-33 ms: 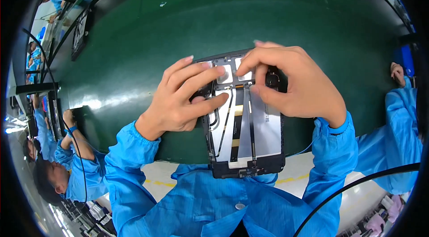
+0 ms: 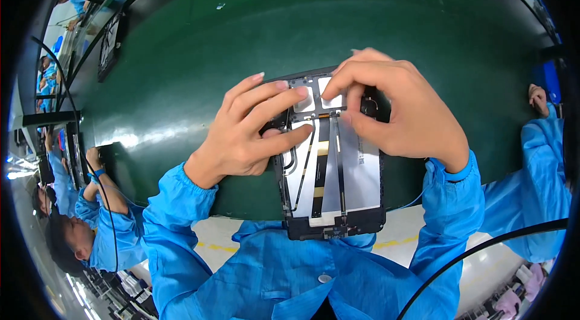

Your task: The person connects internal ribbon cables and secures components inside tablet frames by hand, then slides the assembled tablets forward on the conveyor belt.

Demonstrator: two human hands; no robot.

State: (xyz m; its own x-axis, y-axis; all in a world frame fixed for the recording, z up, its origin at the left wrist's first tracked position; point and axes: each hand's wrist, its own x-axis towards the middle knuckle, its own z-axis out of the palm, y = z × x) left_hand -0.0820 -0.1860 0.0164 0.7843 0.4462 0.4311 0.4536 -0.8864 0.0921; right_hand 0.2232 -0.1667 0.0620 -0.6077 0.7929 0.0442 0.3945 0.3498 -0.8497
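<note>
An opened tablet (image 2: 360,182) lies in front of me, its lower end reaching past the table's near edge. Silver plates, dark ribbon cables (image 2: 340,163) and a black strip with gold patches (image 2: 319,169) show inside it. Across its upper left part my left hand (image 2: 244,124) rests with stretched, spread fingers; the index fingertip is beside a thin cable and the thumb is tucked near the side. My right hand (image 2: 402,108) bends over the upper right part. Its thumb tip is by the ribbon connector, close to the curled fingers, which hide whatever is between them.
The green table (image 2: 254,36) stretches away, with a small scrap (image 2: 220,6) on it. Another dark device (image 2: 110,42) stands at the far left. Co-workers in blue sit at the left (image 2: 90,229) and right (image 2: 541,163). A black cable (image 2: 483,247) crosses the lower right.
Both hands have shifted only slightly: my right hand's outer fingers have moved a little away from me, and my left fingertips slightly to the right. The tablet stays in place.
</note>
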